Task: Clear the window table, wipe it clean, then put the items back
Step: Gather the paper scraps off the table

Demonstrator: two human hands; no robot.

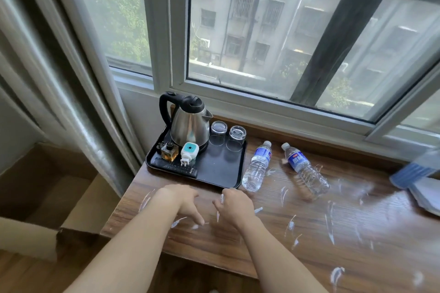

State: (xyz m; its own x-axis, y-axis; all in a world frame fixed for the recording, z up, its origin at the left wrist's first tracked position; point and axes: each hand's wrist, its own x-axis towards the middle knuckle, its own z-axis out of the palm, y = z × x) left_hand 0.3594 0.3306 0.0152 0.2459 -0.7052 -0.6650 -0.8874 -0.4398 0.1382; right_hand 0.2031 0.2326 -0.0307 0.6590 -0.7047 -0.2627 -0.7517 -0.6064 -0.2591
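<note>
A black tray (221, 173) sits at the left end of the wooden window table (269, 242). It carries a steel kettle (188, 126), two upturned glasses (219, 131) (238, 135), a small perfume bottle (169, 153), a white and teal plug-in device (189, 153) and a remote (176, 169). My left hand (181, 200) and my right hand (234, 204) hover just in front of the tray's near edge, fingers hanging loosely, holding nothing. Two water bottles (258, 166) (304, 171) lie on the table to the right of the tray.
White smears (329, 226) streak much of the tabletop. A blue-striped cloth (414, 171) lies blurred at the far right edge. An open cardboard box (47, 197) stands on the floor to the left, beside a grey curtain (71, 93). The window frame (273, 102) rises directly behind the table.
</note>
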